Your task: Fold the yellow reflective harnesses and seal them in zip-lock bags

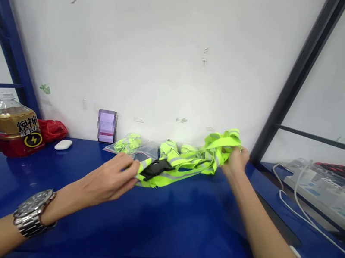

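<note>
A neon yellow-green reflective strap harness (182,172) with grey stripes is stretched between my two hands above the blue tabletop. My left hand (118,176), with a metal watch on the wrist, pinches its near end beside a black plastic buckle (157,169). At the other end my right hand (236,160) grips the bunched straps; its fingertips are partly hidden behind them. Behind the harness, more rolled neon straps (169,148) lie by the wall. Another neon bundle (129,142) sits in or on a clear plastic bag (148,149).
A large drink bottle (15,126) stands at the left, beside a red plastic bag (53,129) and a white earphone case (63,145). A phone (106,126) leans against the wall. Power strips (329,193) with white cables and a dark flat object (276,217) are at the right.
</note>
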The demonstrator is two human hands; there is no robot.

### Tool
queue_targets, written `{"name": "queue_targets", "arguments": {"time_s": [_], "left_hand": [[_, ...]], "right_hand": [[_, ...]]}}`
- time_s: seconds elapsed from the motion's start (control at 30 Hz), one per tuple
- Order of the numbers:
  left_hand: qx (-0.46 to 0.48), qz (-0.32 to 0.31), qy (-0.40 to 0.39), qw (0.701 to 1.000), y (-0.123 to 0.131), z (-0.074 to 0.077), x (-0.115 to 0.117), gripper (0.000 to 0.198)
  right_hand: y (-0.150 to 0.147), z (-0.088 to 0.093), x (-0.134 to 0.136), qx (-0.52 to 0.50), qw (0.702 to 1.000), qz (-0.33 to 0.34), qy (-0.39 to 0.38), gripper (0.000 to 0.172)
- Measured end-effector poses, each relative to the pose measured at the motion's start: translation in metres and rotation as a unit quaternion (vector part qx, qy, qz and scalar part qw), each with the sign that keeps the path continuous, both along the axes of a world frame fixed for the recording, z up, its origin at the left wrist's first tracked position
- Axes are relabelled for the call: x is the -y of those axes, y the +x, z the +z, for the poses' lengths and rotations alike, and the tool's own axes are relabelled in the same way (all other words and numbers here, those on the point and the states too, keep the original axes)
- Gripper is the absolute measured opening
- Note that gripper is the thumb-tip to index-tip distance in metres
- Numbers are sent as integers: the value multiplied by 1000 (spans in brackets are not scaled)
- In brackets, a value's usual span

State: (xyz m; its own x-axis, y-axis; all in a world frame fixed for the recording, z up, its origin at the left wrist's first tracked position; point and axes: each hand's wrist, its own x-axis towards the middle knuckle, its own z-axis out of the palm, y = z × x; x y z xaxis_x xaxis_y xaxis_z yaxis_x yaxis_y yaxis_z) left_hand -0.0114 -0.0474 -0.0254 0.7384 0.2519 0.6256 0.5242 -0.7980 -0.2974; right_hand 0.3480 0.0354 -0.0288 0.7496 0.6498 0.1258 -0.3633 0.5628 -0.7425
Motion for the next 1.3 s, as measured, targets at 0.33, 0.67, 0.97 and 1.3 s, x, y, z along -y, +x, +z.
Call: {"name": "queue_targets", "arguments": {"time_s": [0.33, 0.67, 0.97, 1.3], "left_hand": [[265, 266, -22, 926, -32, 1, -70, 23], [197, 136, 125, 963, 13, 5, -88, 23], [-62, -36, 28, 997, 18, -42, -43, 37], [-40, 29, -78, 996, 3, -43, -40, 25]], "right_hand": [[22, -2, -30, 24, 999, 30, -10, 19], [-23, 18, -42, 426, 889, 119, -122, 41], [-83, -8, 56, 834, 529, 114, 107, 50], [-72, -36, 63, 900, 430, -67, -1, 26]]}}
